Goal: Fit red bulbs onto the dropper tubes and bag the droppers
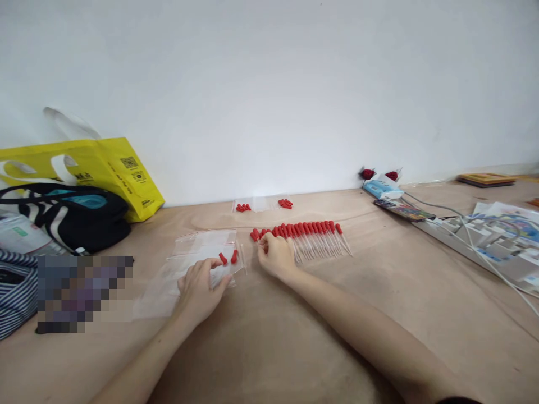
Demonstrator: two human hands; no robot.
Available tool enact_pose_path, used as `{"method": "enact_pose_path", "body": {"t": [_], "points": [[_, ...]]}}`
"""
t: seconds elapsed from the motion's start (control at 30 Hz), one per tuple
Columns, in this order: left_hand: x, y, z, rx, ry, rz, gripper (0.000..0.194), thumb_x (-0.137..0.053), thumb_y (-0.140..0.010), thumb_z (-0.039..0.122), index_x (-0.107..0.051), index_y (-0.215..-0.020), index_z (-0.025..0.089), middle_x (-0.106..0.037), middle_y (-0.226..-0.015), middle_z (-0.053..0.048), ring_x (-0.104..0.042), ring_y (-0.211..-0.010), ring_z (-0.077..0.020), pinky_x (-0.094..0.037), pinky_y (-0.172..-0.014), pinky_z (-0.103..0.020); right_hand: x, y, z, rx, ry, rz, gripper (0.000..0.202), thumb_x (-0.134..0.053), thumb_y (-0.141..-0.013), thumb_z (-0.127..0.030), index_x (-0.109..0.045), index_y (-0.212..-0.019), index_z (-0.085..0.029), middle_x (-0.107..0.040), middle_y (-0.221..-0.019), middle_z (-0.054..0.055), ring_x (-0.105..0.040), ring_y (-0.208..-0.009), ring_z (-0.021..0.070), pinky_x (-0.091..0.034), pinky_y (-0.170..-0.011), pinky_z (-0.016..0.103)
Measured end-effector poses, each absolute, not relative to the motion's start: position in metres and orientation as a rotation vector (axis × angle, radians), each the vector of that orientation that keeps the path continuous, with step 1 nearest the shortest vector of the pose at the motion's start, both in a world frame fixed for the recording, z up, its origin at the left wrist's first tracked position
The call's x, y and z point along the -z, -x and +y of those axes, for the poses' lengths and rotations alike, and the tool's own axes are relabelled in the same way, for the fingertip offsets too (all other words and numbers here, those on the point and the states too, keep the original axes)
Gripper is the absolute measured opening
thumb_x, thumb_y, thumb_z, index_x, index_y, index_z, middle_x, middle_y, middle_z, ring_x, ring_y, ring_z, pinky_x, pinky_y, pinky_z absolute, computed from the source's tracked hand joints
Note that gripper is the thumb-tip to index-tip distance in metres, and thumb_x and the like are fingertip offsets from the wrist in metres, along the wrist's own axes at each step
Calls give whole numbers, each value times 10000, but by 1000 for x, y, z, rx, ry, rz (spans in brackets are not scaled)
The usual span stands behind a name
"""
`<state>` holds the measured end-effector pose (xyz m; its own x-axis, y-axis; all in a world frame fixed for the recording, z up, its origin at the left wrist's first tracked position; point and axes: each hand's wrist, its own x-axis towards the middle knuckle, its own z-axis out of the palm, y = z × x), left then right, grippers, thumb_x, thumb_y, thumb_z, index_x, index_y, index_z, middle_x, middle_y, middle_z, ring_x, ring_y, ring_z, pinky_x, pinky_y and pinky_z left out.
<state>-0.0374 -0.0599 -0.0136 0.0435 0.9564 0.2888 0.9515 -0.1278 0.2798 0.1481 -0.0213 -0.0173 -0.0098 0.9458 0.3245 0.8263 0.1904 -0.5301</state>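
Observation:
Droppers with red rubber bulbs and thin clear tubes [320, 241] lie side by side in a long row on the table. My right hand [275, 253] is at the left end of that row, its fingers pinched together at a dropper; what they hold is too small to make out. My left hand [202, 286] rests over clear plastic bags [162, 289], thumb and fingers apart. Beyond its fingertips two loose red bulbs [228, 257] lie on a bag. Thin clear tubes [243, 259] lie just right of the bags.
Small clear bags with red bulbs [285, 204] lie near the wall. At the left are a yellow bag [143, 188], a black bag [96, 219] and striped cloth [17, 292]. A blue tissue pack [383, 189], dark red flowers [368, 174], white cables and plugs [484, 238] occupy the right.

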Motion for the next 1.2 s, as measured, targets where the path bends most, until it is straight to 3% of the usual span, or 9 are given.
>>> {"method": "enact_pose_path", "body": {"t": [0.33,0.53,0.63,0.87,1.07,1.2], "points": [[4,35,-56,-401,-2291,2138,186,-429,-833,338,-558,-888,216,-603,-974,-43,-520,-938,-244,-331,-754,-360,23,-126,-8,-163,1814,-1944,175,-456,-751,-247,-601,-818,-176,-661,-770,74,-580,-771,200,-229,-746,350],[3,32,-38,-245,-2373,2221,289,-339,-884,275,-552,-1077,254,-612,-1001,-64,-516,-960,-280,-321,-717,-374,13,-114,-16,-159,1787,-2011,259,-454,-761,-336,-646,-756,-162,-669,-764,99,-588,-763,215,-250,-777,381],[7,32,-31,-248,-2404,2192,278,-348,-883,301,-603,-989,268,-621,-979,-52,-524,-950,-269,-319,-719,-371,8,-106,-17,-204,1854,-2111,253,-469,-764,-312,-664,-766,-151,-672,-820,126,-592,-793,223,-240,-833,409],[13,35,-27,-392,-2452,2159,168,-468,-810,314,-598,-832,211,-663,-883,-39,-575,-876,-250,-337,-694,-345,1,-91,-18,-201,1963,-2261,238,-433,-793,-142,-643,-905,-157,-655,-942,144,-546,-964,258,-237,-859,442],[12,36,-33,-860,-2457,1983,97,-469,-793,248,-521,-843,183,-674,-811,-36,-622,-766,-220,-391,-719,-360,2,-135,-33,-113,1740,-2156,221,-415,-813,-186,-571,-921,-72,-617,-916,181,-547,-871,255,-352,-745,365],[22,19,-47,-1075,-2611,1472,206,-440,-830,288,-527,-991,193,-676,-874,-49,-623,-822,-202,-441,-756,-338,20,-203,-51,-250,1339,-2170,174,-359,-840,-149,-519,-904,-130,-605,-844,97,-533,-730,177,-390,-651,291]]}}
